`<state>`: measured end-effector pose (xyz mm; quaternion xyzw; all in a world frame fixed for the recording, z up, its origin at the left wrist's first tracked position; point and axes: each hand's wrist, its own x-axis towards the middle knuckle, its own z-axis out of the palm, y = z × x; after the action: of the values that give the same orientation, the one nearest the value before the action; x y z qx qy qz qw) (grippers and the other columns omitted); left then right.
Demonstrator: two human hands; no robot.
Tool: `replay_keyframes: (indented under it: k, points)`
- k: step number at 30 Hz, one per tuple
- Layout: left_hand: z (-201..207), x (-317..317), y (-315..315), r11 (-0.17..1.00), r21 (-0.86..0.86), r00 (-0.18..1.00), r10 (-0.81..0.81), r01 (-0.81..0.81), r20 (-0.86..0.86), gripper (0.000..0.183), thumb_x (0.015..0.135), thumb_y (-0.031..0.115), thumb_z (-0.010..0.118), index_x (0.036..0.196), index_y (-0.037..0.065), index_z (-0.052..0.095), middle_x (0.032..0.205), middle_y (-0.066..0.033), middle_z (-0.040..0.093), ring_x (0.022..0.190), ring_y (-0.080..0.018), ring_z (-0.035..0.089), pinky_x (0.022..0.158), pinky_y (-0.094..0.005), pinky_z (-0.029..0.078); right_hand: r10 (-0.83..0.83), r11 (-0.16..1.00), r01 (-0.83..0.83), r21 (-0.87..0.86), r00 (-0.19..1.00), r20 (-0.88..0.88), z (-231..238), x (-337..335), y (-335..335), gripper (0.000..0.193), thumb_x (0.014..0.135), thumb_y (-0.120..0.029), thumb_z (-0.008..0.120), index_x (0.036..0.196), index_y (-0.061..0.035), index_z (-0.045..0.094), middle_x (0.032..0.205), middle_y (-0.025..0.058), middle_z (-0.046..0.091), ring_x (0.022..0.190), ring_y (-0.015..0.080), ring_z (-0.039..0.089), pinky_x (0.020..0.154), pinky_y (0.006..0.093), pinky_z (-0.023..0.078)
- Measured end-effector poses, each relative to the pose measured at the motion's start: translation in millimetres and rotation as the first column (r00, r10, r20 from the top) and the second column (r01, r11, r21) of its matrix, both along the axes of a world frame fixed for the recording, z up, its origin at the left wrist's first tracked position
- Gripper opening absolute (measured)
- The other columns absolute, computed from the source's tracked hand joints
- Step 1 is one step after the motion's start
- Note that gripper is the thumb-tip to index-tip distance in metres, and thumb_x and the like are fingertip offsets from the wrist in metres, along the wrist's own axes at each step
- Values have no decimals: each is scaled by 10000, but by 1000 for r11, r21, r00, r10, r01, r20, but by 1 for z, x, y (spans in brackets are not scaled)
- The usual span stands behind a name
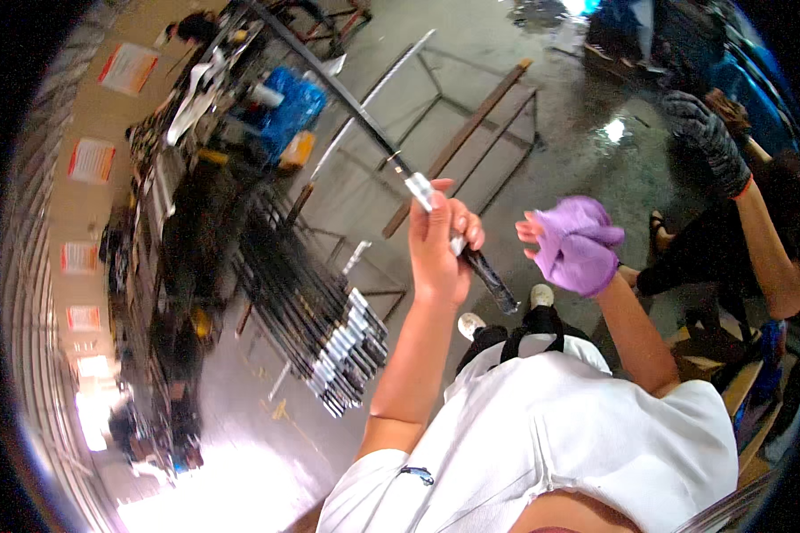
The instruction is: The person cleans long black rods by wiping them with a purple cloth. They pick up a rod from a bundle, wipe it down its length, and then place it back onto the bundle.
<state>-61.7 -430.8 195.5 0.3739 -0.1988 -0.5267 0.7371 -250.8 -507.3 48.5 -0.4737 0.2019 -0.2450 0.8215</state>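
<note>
Around the long dark rod (391, 160), just below its silver band, the left hand (440, 244) is closed firmly, with the short end of the rod sticking out under the fist. Right of the rod, the right hand (573, 244) presses a purple cloth (587, 240) but does not touch the rod. Left of the rod lies a stack of similar rods (324, 324). Beyond it, a co-worker's gloved hand (707, 142) is raised. The far end could swing into the metal frame (471, 133), because only one hand steadies it.
</note>
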Motion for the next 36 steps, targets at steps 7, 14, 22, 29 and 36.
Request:
replay_keyframes:
  k: [7, 14, 22, 29, 36]
  points:
    - [-22, 38, 41, 947, -7, 648, 225, -321, 728, 245, 902, 249, 494, 1026, 40, 456, 953, -50, 507, 875, -152, 482, 772, -278, 402, 107, 682, -49, -730, 994, 33, 101, 132, 24, 345, 886, -84, 419, 1225, -25, 409, 1159, 57, 473, 1068, 143, 443, 892, 252, 374]
    - [-17, 86, 61, 965, 98, 862, 168, -243, 478, 311, 886, 251, 527, 1053, 0, 449, 920, -79, 552, 854, -134, 539, 767, -246, 428, 259, 842, -323, -432, 944, -203, 73, 167, 90, 133, 829, -193, 501, 773, -73, 509, 589, 9, 473, 608, 112, 522, 517, 255, 410]
    - [5, 127, 85, 895, 64, 848, 393, -442, 356, 204, 921, 258, 444, 812, 89, 408, 604, -19, 428, 460, -119, 442, 440, -284, 416, -56, 26, -481, -876, 874, -482, 53, 148, 81, 138, 776, -147, 543, 889, -92, 601, 886, 70, 580, 850, 223, 545, 727, 308, 435]
    - [-25, 66, 92, 658, 100, 33, -114, -746, 993, 289, 863, 224, 522, 1075, 41, 448, 822, -189, 589, 760, -338, 591, 642, -407, 456, 15, 489, -253, -835, 959, -282, 91, 204, 69, 195, 815, -147, 549, 987, -55, 533, 892, 51, 563, 776, 121, 537, 618, 263, 445]
    - [-36, 61, 116, 478, 499, 134, -611, -723, 780, 219, 851, 238, 450, 935, 37, 462, 825, -214, 580, 775, -399, 575, 649, -479, 455, -210, 678, 153, 719, 978, -10, 97, 261, 83, 185, 864, -262, 481, 755, -119, 524, 690, 21, 543, 609, 129, 524, 475, 302, 394]
